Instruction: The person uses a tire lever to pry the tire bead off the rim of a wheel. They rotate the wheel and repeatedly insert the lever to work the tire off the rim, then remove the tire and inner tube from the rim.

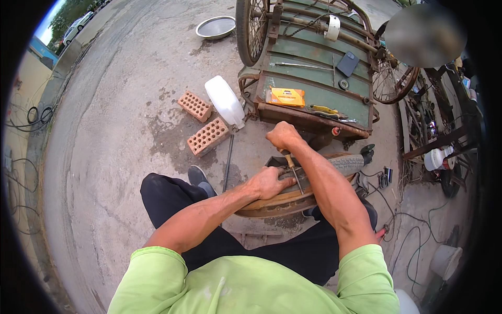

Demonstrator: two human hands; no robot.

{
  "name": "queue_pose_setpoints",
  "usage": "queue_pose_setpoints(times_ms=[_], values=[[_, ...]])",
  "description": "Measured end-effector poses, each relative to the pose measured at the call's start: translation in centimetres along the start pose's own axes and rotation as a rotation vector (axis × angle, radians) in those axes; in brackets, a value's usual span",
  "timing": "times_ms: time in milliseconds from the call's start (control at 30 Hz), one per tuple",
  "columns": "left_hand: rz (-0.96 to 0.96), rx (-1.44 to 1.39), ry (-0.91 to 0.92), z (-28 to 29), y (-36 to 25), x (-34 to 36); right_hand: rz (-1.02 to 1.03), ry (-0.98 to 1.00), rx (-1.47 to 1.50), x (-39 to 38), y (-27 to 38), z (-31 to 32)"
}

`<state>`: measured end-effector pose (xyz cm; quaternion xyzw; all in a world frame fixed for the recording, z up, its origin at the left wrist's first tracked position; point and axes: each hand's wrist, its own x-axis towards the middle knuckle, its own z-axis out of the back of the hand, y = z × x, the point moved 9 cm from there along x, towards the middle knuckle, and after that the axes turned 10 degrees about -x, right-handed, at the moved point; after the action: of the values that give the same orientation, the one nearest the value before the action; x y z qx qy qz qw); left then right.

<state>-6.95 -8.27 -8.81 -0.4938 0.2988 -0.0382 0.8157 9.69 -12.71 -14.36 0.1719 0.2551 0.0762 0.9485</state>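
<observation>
A worn bicycle tyre (348,164), partly on a rusty rim (272,208), lies across my lap area between my knees. My right hand (285,137) is closed round the yellowish handle of a screwdriver (297,179). Its metal shaft points down toward me and its tip meets the wheel's near side. With my left hand (269,182) I grip the tyre just left of the shaft, thumb stretched toward it; the fingertips are partly hidden. My right forearm covers part of the wheel.
An overturned green cart (314,78) stands ahead, bearing a yellow box (285,97), pliers (324,109) and a phone (348,64). Left of it are a white jug (224,99), bricks (208,137), a metal basin (215,27) and a rod (228,162). Cables (413,230) trail at right.
</observation>
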Motion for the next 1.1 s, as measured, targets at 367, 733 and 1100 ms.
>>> queue_pose_setpoints(times_ms=[367,733,1100], values=[[-0.171,0.033,-0.318,6.4,-0.1,-1.6,0.196,-0.105,0.284,-1.8,7.3,6.8],[-0.325,0.112,-0.266,5.8,2.7,3.6,0.529,-0.242,0.504,-8.6,11.5,11.4],[-0.417,0.132,-0.515,11.6,1.8,2.1,0.797,-0.68,1.596,-25.8,-8.6,20.0]])
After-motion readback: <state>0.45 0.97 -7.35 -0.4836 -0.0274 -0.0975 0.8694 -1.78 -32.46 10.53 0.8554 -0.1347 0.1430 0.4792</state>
